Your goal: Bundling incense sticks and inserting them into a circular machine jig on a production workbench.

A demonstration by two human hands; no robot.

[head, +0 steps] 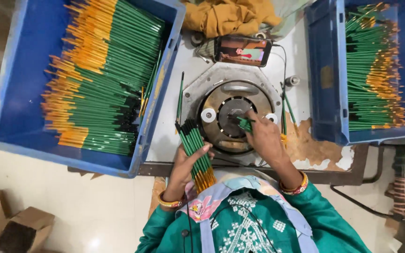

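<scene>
My left hand grips a bundle of green-handled brushes with black tips pointing away and orange ends toward me. My right hand pinches one green brush and holds it against the round metal machine in the middle of the bench. A bangle sits on each wrist.
A blue crate at the left is full of green and orange brushes. A second blue crate with similar brushes stands at the right. A phone and an orange cloth lie behind the machine. Cardboard boxes sit on the floor.
</scene>
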